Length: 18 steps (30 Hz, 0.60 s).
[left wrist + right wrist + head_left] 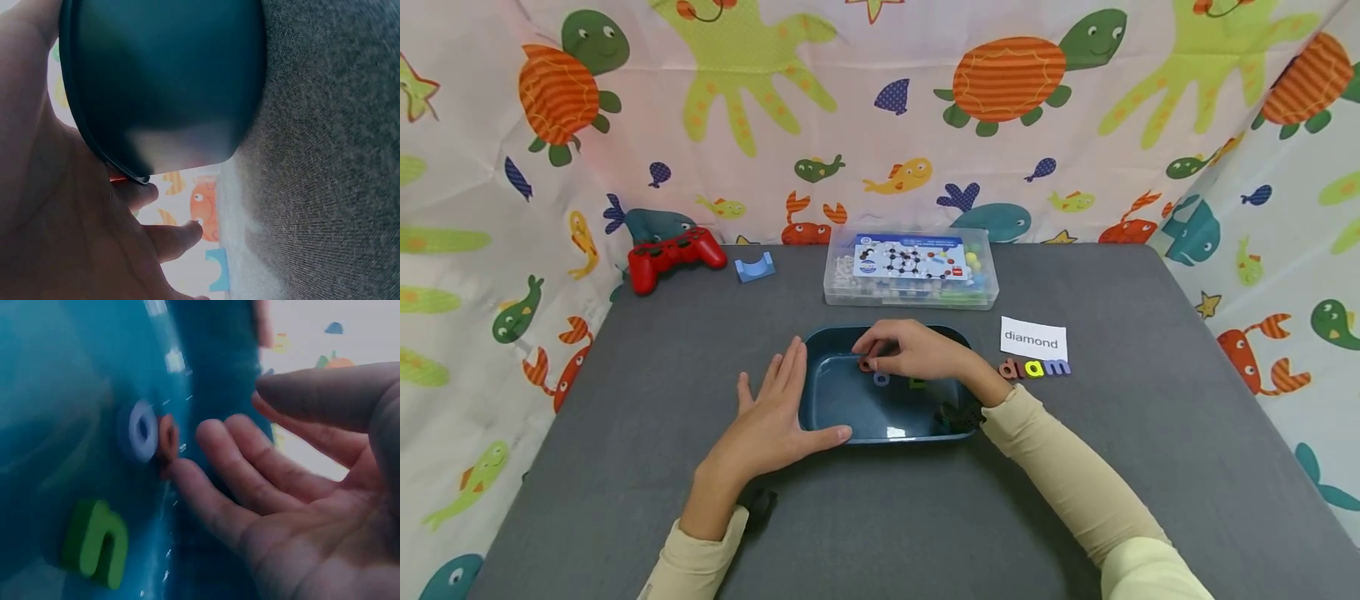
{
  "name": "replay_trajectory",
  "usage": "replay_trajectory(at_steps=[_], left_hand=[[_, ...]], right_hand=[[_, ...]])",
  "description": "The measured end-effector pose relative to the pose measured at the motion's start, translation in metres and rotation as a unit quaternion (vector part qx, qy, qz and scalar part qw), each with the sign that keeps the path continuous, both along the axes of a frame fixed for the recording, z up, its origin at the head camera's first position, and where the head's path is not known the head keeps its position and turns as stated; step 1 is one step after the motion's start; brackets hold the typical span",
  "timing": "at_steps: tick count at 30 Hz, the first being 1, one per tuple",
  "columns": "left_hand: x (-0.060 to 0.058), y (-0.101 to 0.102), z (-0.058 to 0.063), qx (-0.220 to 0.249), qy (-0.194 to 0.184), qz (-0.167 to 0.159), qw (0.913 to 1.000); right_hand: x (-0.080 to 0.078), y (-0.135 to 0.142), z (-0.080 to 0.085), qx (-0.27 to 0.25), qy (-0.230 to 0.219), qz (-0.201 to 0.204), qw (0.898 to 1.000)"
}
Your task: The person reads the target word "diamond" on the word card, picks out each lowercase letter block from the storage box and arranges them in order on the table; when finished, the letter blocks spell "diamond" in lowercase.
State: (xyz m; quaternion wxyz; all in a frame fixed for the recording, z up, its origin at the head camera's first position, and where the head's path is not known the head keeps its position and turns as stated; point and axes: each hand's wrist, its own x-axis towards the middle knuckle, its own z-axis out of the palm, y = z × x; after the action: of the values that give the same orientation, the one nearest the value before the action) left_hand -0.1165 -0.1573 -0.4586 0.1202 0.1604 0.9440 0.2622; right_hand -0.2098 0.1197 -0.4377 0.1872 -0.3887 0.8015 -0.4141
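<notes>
My left hand (771, 425) rests against the left end of a dark blue tray (842, 432), fingers straight and spread, thumb along the front rim. In the left wrist view the palm lies beside the tray's outer wall. My right hand (917, 350) reaches into the tray from the right. Its loosely bent fingers are beside a reddish-brown letter (167, 440), with thumb and fingers apart in the right wrist view. Next to that letter is a blue letter o (144, 431). Farther off sits a green letter n (97, 544), mostly behind the hand in the head view.
Right of the tray stand letters spelling "diam" (1033, 368), below a white card (1032, 338) reading "diamond". Behind the tray is a clear plastic box (910, 292) of molecule parts. A red game controller (676, 257) and a light blue block (755, 267) lie at the back left.
</notes>
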Motion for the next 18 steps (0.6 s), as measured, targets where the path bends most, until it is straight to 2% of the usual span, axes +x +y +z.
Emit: replay_trajectory(at_steps=[8,18], left_hand=[[-0.0007,-0.0013,0.0017,-0.002,-0.002,-0.001,1.0000],[-0.0002,-0.0016,0.0022,-0.002,-0.001,-0.005,1.0000]], right_hand=[[-0.0025,-0.0044,0.0004,0.083,0.071,0.049,0.993],[-0.0027,-0.0075,-0.0088,0.131,0.127,0.085,0.980]])
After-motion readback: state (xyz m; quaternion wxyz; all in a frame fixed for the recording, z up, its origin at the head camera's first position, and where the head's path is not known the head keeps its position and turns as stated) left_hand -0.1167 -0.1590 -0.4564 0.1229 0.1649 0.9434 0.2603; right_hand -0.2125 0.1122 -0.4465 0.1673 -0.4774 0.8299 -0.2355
